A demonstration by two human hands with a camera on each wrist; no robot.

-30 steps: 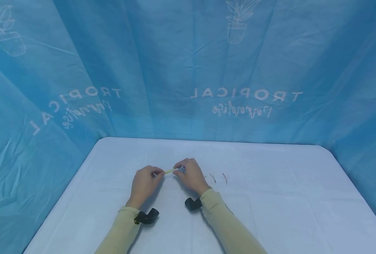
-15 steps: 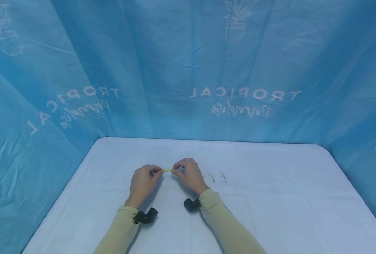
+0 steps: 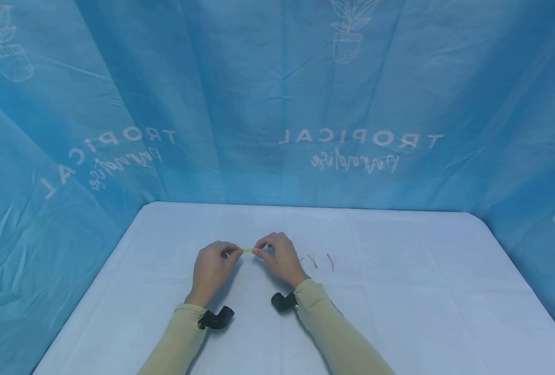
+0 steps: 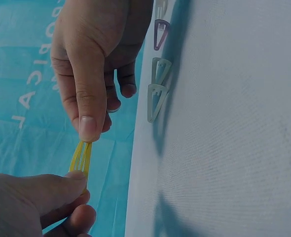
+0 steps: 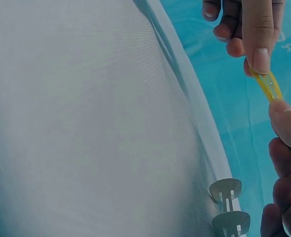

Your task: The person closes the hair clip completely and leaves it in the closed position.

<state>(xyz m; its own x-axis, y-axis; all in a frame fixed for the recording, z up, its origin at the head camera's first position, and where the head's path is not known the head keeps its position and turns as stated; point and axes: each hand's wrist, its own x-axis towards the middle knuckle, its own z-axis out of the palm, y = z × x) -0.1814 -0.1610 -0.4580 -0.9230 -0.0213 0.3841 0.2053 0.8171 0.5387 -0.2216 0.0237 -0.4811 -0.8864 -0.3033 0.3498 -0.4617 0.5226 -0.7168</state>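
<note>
Left hand (image 3: 213, 266) pinches one end of a small yellow hair clip (image 3: 247, 250), right hand (image 3: 279, 256) pinches the other, holding it just above the white tabletop (image 3: 399, 291). Looks light, thin, springy and probably slippery, so best gripped at the ends as now. More clips (image 4: 156, 101) lie on the tabletop to the right.

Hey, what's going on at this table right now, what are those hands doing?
A person holds a small yellow hair clip above the table, with the left hand pinching one end and the right hand pinching the other. A few more clips, pale and purple ones, lie in a row on the white cloth just to the right of the hands, untouched.
</note>
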